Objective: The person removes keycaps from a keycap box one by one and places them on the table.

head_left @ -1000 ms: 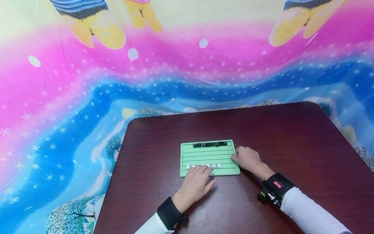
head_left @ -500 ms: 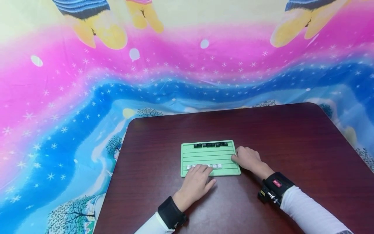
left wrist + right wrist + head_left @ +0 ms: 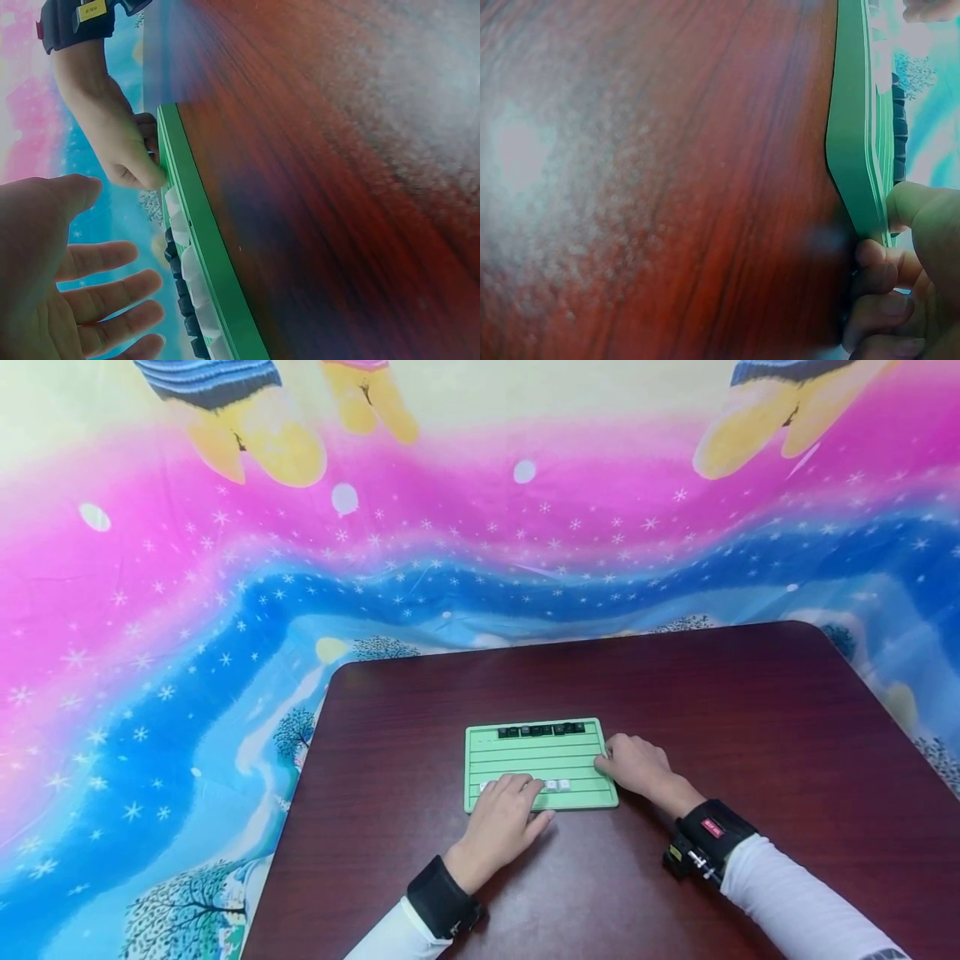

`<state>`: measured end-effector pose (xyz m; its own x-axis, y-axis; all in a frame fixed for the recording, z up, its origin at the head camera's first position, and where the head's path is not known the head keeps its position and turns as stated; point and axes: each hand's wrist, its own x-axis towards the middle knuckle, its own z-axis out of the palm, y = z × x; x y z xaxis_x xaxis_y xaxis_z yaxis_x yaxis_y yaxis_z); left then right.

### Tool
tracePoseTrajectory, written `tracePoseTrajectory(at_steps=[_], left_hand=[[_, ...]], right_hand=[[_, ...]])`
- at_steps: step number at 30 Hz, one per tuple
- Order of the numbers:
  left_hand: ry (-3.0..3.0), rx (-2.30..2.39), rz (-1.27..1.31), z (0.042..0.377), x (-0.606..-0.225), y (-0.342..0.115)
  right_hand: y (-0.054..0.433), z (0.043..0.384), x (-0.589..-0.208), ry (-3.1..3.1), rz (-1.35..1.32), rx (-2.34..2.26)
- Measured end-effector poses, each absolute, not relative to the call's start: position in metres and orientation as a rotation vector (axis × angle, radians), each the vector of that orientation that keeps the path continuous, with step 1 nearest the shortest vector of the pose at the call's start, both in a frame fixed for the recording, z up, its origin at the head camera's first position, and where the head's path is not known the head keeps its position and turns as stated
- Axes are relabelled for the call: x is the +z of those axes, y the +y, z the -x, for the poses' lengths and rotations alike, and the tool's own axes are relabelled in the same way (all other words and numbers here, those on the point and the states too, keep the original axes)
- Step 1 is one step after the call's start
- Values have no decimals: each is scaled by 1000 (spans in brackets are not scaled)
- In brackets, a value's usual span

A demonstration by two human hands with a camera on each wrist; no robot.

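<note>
A pale green ridged tray (image 3: 534, 758) lies flat on the table. Along its far groove sits a row of black keycaps (image 3: 536, 730), and a row of white keycaps (image 3: 558, 785) runs along the near side, partly hidden by my left hand (image 3: 501, 818). That hand is spread over the white row; in the left wrist view its loosely bent fingers (image 3: 120, 289) hold nothing. At the tray's right edge, my right hand (image 3: 637, 766) pinches the rim. The right wrist view shows its thumb (image 3: 907, 204) on the upper side and curled fingers against the outer edge.
The dark red-brown table (image 3: 675, 693) stretches around the tray on all sides. Behind it hangs a colourful printed cloth (image 3: 480, 527), which meets the table's far edge. Black straps with cameras sit on both wrists (image 3: 712, 839).
My left hand has shifted slightly forward over the tray, covering more of the white keycaps, and its wrist has come up a little. The right hand stays at the tray's edge.
</note>
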<state>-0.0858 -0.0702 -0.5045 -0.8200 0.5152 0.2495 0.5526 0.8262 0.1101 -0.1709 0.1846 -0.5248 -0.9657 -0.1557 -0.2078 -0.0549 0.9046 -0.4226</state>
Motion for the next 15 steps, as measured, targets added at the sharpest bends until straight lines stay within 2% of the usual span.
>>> tracePoseTrajectory(at_steps=[15], left_hand=[[-2837,-255,835,91,-502,-61]], right_hand=[[184,170,-526,2839,153,-616]])
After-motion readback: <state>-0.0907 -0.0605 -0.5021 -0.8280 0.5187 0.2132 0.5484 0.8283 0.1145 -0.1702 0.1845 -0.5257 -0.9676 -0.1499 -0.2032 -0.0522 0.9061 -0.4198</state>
